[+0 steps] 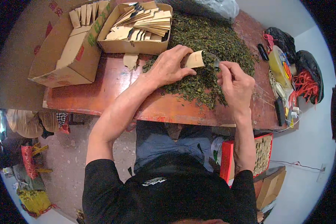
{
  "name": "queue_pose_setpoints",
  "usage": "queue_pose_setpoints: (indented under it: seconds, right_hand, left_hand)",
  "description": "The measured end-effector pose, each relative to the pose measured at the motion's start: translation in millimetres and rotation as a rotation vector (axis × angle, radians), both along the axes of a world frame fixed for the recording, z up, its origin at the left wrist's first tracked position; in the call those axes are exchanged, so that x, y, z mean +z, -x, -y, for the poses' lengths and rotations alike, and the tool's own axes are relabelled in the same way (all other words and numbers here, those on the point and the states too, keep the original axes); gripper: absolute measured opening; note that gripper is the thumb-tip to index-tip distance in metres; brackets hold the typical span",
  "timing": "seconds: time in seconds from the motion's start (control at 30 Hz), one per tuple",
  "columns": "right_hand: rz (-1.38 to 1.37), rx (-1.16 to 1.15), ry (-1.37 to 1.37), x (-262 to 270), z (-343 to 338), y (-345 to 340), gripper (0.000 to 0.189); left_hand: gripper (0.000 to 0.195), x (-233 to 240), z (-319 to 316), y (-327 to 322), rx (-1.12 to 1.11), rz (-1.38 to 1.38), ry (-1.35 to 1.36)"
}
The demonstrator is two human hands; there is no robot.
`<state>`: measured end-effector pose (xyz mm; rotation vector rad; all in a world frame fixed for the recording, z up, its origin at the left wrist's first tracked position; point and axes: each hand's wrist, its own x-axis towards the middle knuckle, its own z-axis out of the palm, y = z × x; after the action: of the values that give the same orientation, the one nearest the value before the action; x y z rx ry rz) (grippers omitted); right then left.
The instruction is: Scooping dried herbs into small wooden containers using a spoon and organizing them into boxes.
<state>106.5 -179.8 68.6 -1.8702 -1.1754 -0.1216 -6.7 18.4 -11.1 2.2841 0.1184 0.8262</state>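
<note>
My left hand [172, 65] holds a small kraft paper packet [195, 59] between thumb and fingers, its end with a dark edge facing right. Just right of it, my right hand [235, 79] pinches a small, thin greyish piece [217, 63], possibly clear plastic or metal; its full shape is hidden by the fingers. Both hands are over a wide heap of dried, dark green leaves [212, 33] spread on the red wooden table [168, 109]. Behind my left hand, a shallow cardboard box [134, 47] holds many kraft packets [154, 21].
A larger cardboard box [81, 70] with more packets stands at left, near a torn paper scrap [130, 61]. Clear plastic [221, 8] lies behind the leaves. Cables, a yellowish container [278, 64] and black bags [305, 64] crowd the right end. A red box [227, 159] of packets sits below the table edge.
</note>
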Motion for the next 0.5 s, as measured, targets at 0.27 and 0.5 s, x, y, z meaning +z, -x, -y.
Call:
queue_pose_setpoints:
  seconds: [0.27,0.5]
  right_hand:
    - [0.501,0.100,0.062,3,-9,0,0.009]
    - [0.685,0.121,0.127,3,-13,4,0.011]
  left_hand:
    - [0.057,-4,-1,-2,0.020,0.035,-0.032]
    - [0.053,-5,-1,-2,0.024,0.072,-0.052]
